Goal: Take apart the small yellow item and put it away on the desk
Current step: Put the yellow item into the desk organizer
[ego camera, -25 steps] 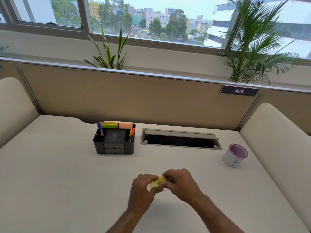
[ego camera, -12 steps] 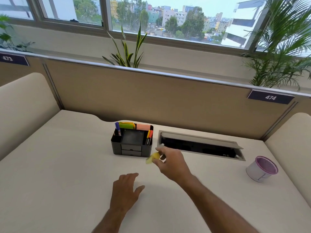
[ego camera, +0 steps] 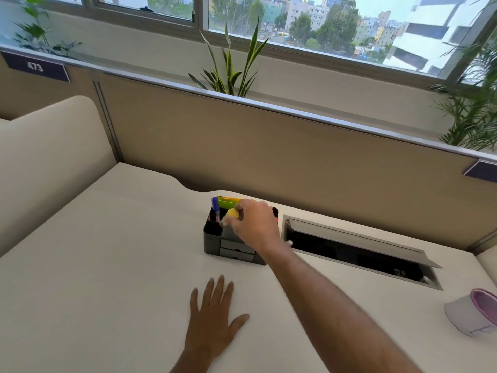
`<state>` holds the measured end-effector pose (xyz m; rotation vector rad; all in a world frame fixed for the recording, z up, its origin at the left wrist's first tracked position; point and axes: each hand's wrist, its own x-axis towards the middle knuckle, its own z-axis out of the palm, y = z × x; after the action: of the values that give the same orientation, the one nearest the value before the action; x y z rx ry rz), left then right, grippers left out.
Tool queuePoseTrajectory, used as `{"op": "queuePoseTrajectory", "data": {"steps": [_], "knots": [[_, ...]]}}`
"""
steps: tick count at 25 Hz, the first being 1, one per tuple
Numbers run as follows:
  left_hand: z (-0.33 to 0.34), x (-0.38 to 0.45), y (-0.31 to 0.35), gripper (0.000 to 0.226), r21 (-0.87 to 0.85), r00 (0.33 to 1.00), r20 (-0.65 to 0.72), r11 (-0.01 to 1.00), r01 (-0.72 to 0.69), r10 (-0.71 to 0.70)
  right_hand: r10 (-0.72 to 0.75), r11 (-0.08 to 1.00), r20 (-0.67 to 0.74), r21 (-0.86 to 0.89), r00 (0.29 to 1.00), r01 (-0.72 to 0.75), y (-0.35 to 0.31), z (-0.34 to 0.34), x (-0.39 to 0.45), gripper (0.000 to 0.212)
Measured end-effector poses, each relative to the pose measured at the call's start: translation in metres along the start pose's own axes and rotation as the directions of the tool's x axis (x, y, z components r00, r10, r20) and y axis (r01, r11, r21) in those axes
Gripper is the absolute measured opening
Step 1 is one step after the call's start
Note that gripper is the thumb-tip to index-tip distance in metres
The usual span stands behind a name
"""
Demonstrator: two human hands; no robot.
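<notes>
Right hand [ego camera: 254, 224]: fingers pinched shut on small yellow item [ego camera: 233, 214], held over black plastic desk organiser [ego camera: 212, 239]. Item's shape blurred; lower end hidden. Left hand [ego camera: 212, 319]: fingers spread flat, palm down on cream surface [ego camera: 107, 278], empty. Organiser's right side hidden behind right hand.

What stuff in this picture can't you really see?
- Yellow item, head view: mostly wrapped by the right hand; its shape and whether it is in pieces stay unclear.
- Black organizer: the hand and forearm cover its right half.
- Purple-rimmed cup: cut off by the right edge.
- Sign beyond the partition, right edge: cropped, number unreadable.
- Cable tray: inside too dark.
</notes>
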<state>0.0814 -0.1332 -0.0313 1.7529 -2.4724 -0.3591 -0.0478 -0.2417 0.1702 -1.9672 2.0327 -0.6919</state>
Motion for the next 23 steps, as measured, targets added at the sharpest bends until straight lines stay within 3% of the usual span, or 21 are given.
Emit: {"op": "queuePoseTrajectory", "data": {"steps": [4,12,16,23], "knots": [[0.004,0.002,0.002,0.081,0.010,0.997,-0.080,1.000,-0.020,0.021,0.037,0.999,0.076,-0.036,0.996,-0.034,-0.009,0.023,0.024,0.028],[0.010,0.007,0.000,0.082,-0.033,0.997,-0.073,0.999,-0.019,0.017,0.171,0.980,0.202,-0.136,0.964,-0.146,-0.017,0.071,0.040,0.025],[0.011,0.008,-0.001,0.084,-0.052,0.995,-0.092,0.998,-0.038,0.033,0.249,0.965,0.190,-0.136,0.950,-0.226,-0.019,0.078,0.043,0.031],[0.013,0.008,-0.002,0.082,-0.064,0.989,-0.139,0.996,-0.056,0.046,0.262,0.947,0.218,-0.245,0.940,-0.207,-0.025,0.085,0.050,0.031]]}}
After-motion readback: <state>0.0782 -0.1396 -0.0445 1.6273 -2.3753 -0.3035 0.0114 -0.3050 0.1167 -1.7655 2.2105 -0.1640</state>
